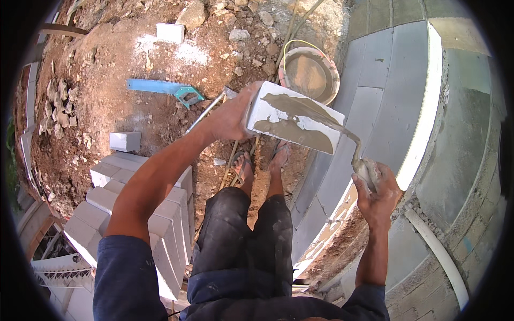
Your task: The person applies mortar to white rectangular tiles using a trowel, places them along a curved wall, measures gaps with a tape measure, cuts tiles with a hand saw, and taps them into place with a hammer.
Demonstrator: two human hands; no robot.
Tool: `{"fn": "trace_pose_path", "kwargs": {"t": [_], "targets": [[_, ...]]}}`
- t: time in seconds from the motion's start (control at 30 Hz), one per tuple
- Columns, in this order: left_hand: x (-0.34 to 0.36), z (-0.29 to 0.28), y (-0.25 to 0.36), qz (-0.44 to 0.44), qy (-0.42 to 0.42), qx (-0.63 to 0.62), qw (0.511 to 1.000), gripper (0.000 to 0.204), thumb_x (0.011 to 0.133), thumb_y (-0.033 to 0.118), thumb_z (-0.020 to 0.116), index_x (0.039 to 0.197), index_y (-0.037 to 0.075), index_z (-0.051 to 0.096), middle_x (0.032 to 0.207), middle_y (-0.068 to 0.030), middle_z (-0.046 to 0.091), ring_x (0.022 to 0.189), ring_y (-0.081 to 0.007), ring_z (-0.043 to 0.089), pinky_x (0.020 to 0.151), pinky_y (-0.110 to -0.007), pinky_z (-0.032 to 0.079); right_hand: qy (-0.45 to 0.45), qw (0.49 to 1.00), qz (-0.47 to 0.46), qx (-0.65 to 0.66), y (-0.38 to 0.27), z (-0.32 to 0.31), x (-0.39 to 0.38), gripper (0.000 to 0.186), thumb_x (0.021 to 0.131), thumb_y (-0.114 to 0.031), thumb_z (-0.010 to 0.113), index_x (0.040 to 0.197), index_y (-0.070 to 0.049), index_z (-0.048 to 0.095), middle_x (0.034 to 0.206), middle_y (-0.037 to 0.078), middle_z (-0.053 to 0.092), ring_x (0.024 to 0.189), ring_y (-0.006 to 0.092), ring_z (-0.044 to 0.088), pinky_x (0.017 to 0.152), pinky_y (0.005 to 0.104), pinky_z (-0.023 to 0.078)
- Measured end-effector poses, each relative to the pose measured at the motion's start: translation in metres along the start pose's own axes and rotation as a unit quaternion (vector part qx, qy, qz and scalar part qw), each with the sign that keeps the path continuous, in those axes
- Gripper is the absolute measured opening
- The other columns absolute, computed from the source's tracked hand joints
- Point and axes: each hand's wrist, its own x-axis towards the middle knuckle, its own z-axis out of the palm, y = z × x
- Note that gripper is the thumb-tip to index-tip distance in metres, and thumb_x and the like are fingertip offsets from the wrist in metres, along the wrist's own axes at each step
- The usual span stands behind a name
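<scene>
My left hand (234, 114) grips the left end of a white block (266, 124), its face spread unevenly with wet grey mortar. A mortar-smeared trowel (363, 170) is in my right hand (378, 193), fingers wrapped round its handle; the narrow blade (321, 113) lies along the block's mortared face. Just beyond the block is a round bucket (333, 80) of grey mix with a yellow handle.
A handsaw (155, 85), a metal tool (206, 112) and loose blocks (125, 140) lie on rocky dirt. Stacked white blocks (88, 227) stand lower left. A low block wall (369, 128) runs along my right, with a white pipe (436, 246) beside it. My sandalled feet are below.
</scene>
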Motion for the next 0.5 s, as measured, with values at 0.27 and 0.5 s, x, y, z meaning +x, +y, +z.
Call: {"fn": "trace_pose_path", "kwargs": {"t": [0.27, 0.5], "targets": [[-0.035, -0.022, -0.013, -0.004, -0.037, -0.025, 0.999, 0.119, 0.061, 0.017, 0.084, 0.148, -0.004, 0.006, 0.146, -0.0286, 0.031, 0.137, -0.0426, 0.031, 0.114, -0.042, 0.027, 0.081, 0.989, -0.117, 0.048, 0.065, 0.057, -0.04, 0.037, 0.069, -0.006, 0.076, 0.104, -0.01, 0.068, 0.096, 0.01, 0.057, 0.078, 0.0264, 0.054, 0.065, 0.0374, 0.045], [-0.078, -0.049, -0.037, -0.045, -0.053, -0.104, 0.992, 0.112, 0.059, 0.016, 0.087, 0.148, 0.003, 0.019, 0.145, -0.0188, 0.038, 0.132, -0.0337, 0.04, 0.109, -0.039, 0.032, 0.078, 0.99, -0.072, 0.097, 0.1, 0.155, -0.093, 0.052, 0.076, -0.004, 0.074, 0.125, -0.012, 0.057, 0.1, 0.017, 0.048, 0.091, 0.0329, 0.048, 0.069, 0.0395, 0.044]]}}
